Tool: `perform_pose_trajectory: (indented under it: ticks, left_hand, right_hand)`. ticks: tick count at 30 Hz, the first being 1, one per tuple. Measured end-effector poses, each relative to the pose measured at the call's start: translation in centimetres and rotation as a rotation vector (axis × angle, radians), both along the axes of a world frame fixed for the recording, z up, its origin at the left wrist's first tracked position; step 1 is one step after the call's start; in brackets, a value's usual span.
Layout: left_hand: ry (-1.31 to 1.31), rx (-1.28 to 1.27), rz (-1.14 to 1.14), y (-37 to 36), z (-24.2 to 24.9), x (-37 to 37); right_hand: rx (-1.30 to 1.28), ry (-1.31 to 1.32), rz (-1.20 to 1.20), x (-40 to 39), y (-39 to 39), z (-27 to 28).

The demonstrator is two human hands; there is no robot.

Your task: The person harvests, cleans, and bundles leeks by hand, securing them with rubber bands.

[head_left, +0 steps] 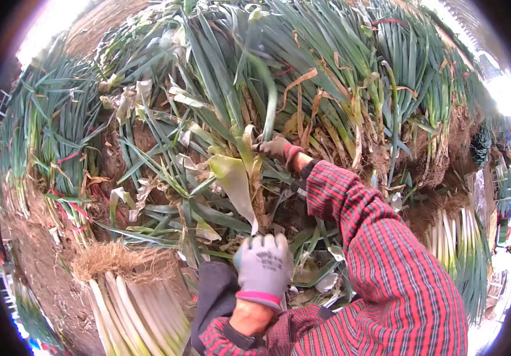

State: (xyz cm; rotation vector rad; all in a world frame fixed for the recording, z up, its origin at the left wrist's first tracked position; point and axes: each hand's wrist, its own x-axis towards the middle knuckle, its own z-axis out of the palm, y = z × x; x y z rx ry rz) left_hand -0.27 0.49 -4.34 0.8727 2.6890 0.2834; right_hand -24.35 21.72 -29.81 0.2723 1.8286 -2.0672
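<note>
My left hand (264,267), in a grey glove with a pink cuff, is closed low in front of me. A pale torn leaf strip (239,185) runs down to its fingertips and widens toward the top. Farther forward, my right hand (278,148), in a darker glove with a red cuff, has its fingers wrapped round a leek (256,163). This leek stands roughly upright, with dry brownish outer layers and long green leaves above. Its lower end is hidden behind my left hand.
Heaped green leeks (220,65) fill the far side. Trimmed white leeks (139,308) lie roots-up at the lower left, and another bundle (454,237) is at the right. Stripped leaves (208,210) litter the soil. Red-tied leeks (65,136) stand at the left.
</note>
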Motion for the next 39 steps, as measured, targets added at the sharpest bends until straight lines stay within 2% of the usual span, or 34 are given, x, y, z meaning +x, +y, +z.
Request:
perform_pose_trajectory:
  ticks: [1, 2, 3, 4, 5, 7, 8, 10, 12, 14, 16, 18, 19, 22, 24, 28, 29, 30, 32, 33, 34, 37, 39]
  left_hand:
    - [0.053, 0.054, 0.077, 0.1, 1.1, -0.5]
    - [0.095, 0.109, 0.158, 0.0, 2.0, -0.7]
    - [0.216, 0.222, 0.186, -0.2, 1.4, -0.8]
    - [0.247, 0.235, 0.207, -0.3, 1.4, -0.8]
    - [0.23, 0.201, 0.204, -0.4, 1.4, -0.6]
    - [0.176, 0.128, 0.185, -0.6, 1.4, 0.6]
    - [0.142, 0.089, 0.168, -0.5, 1.3, 1.2]
    - [0.037, 0.005, 0.125, -0.6, 1.4, 2.2]
    - [0.022, -0.029, 0.075, -1.2, 0.9, 3.3]
    - [0.013, -0.038, 0.095, -1.7, 0.8, 4.0]
    - [0.049, -0.035, 0.115, -2.1, 0.2, 4.3]
    - [0.05, -0.043, 0.113, -2.3, -0.2, 4.6]
    - [0.062, -0.037, 0.117, -2.4, -0.3, 4.6]
    - [0.041, 0.0, 0.141, -2.1, 0.1, 4.2]
    - [0.038, 0.054, 0.162, -1.9, 0.8, 3.7]
    - [0.143, 0.386, 0.339, -1.3, 2.5, 1.9]
    - [0.079, 0.474, 0.389, -1.3, 3.5, 1.3]
    - [0.133, 0.607, 0.451, -1.2, 3.6, 1.0]
    - [-0.154, 0.94, 0.631, -1.0, 4.1, 0.3]
    - [-0.143, 1.063, 0.66, -0.8, 3.6, -0.2]
    - [-0.13, 1.184, 0.689, -0.7, 2.9, -0.7]
    - [-0.375, 1.434, 0.846, -0.4, 3.7, -1.7]
    - [-0.475, 1.65, 0.905, -0.7, 3.1, -1.7]
  right_hand:
    - [-0.326, -0.131, 0.078, 0.6, 0.8, 1.8]
    - [-0.388, -0.127, 0.142, 2.0, 1.3, 3.5]
    - [-0.338, -0.064, 0.222, 3.8, 1.8, 4.9]
    - [-0.096, 0.13, 0.37, 5.4, 2.1, 6.2]
    - [0.265, 0.4, 0.521, 7.2, 2.3, 7.1]
    - [0.914, 0.765, 1.024, 11.0, 3.7, 8.0]
    - [1.016, 0.628, 1.165, 12.9, 3.8, 8.2]
    - [0.71, -0.263, 0.995, 14.9, 3.2, 7.7]
    - [0.744, -0.038, 0.746, 12.5, 3.7, 3.5]
    - [0.546, -0.151, 0.136, 10.4, 2.0, 4.2]
    - [0.989, -0.153, -0.062, 8.6, 0.1, 6.3]
    - [1.141, -0.268, -0.096, 7.1, -1.5, -0.5]
    - [1.034, -0.278, 0.069, 6.4, -0.9, -3.2]
    - [0.969, -0.332, 0.049, 7.7, -3.6, -2.4]
    - [0.877, -0.271, -0.04, 8.5, -4.9, -0.7]
    - [0.527, 0.031, -0.308, 13.0, -6.4, 4.4]
    - [0.464, 0.126, -0.393, 14.1, -6.7, 5.4]
    - [0.567, 0.201, -0.375, 15.6, -6.4, 6.6]
    - [0.772, 0.35, -0.333, 18.9, -6.1, 13.1]
    - [0.766, 0.474, -0.314, 20.4, -6.0, 14.8]
    - [0.888, 0.556, -0.301, 22.0, -6.1, 16.0]
    - [1.239, 0.804, -0.224, 27.2, -6.6, 19.3]
    - [1.167, 0.933, -0.153, 31.1, -7.2, 22.5]
